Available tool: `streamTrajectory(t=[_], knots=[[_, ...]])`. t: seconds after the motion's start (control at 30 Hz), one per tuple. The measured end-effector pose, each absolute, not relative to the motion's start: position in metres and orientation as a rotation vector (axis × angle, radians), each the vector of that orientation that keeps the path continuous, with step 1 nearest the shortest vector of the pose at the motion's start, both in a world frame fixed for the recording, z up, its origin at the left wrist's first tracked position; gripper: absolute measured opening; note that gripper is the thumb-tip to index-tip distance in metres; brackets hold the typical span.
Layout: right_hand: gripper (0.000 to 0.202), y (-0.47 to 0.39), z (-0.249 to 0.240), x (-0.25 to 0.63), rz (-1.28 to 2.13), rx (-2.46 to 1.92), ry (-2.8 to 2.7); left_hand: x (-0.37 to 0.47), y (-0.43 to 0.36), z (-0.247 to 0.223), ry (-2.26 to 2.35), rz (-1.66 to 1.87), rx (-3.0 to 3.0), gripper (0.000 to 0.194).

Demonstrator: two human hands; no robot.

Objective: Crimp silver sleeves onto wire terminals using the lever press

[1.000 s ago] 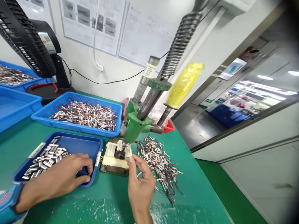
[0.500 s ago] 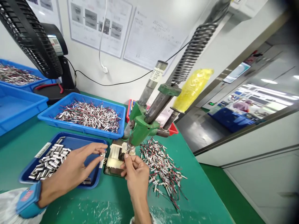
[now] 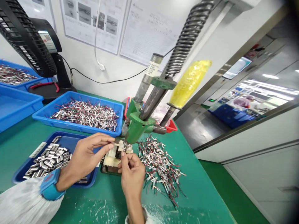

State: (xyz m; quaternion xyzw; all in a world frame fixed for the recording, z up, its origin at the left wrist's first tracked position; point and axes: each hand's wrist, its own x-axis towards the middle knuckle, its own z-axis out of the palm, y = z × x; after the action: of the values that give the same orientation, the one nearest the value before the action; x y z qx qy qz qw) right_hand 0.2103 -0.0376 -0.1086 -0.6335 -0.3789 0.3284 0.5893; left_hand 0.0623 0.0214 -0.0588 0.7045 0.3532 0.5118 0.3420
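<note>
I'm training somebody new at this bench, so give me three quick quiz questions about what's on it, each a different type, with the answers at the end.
1. Multiple choice: what colour is the wrapped grip on the green hand press?
a) red
b) yellow
c) white

2. True or false: the loose heap of wired parts right of the press lies inside a tray.

3. Fill in the blank: the blue wristband is worn on the wrist of the person's ____ hand.

Key: 1 b; 2 false, it lies on the green tabletop; 3 left.
</note>
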Motion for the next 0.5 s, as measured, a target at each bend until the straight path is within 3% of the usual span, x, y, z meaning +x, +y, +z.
streamTrajectory(t=[0.33,0.5], knots=[[0.05,-0.038,-0.112,0.212,0.761,-1.451,-0.885,0.095,0.035,-0.064,0.853,1.071,1.661,0.035],[0.048,-0.038,-0.115,0.213,0.755,-1.449,-0.889,0.096,0.037,-0.047,0.86,0.954,1.817,0.033]])
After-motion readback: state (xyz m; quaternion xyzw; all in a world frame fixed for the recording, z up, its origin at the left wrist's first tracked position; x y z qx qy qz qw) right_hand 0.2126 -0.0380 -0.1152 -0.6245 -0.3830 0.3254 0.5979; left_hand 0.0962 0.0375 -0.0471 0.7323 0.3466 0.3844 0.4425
